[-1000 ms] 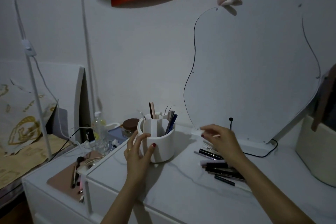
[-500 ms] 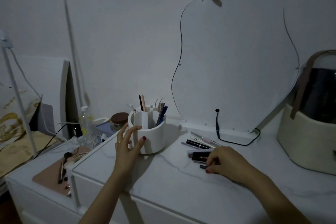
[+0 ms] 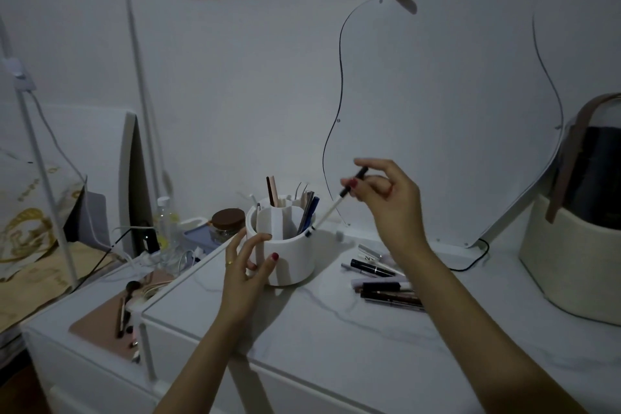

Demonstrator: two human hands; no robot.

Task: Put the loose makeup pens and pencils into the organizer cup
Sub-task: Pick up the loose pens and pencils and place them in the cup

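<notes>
A white organizer cup (image 3: 295, 254) with inner dividers stands on the marble-look dresser top (image 3: 353, 339) and holds several pens and brushes. My left hand (image 3: 247, 265) grips the cup's front left wall. My right hand (image 3: 386, 202) is raised to the cup's right and pinches a white pencil with a black cap (image 3: 331, 210), tilted, its lower tip at the cup's right rim. Several loose dark pens and pencils (image 3: 386, 286) lie on the top, right of the cup and under my right forearm.
A large wavy mirror (image 3: 447, 118) leans on the wall behind, with a black cable (image 3: 470, 265) at its foot. A cream basket (image 3: 571, 255) sits at the right. A brown-lidded jar (image 3: 228, 222) and a bottle (image 3: 164, 225) stand left of the cup; a lower shelf (image 3: 111, 316) holds brushes.
My right hand has picked a white pencil from the loose pile and lifted it up and left to the cup's rim. My left hand has stayed on the cup.
</notes>
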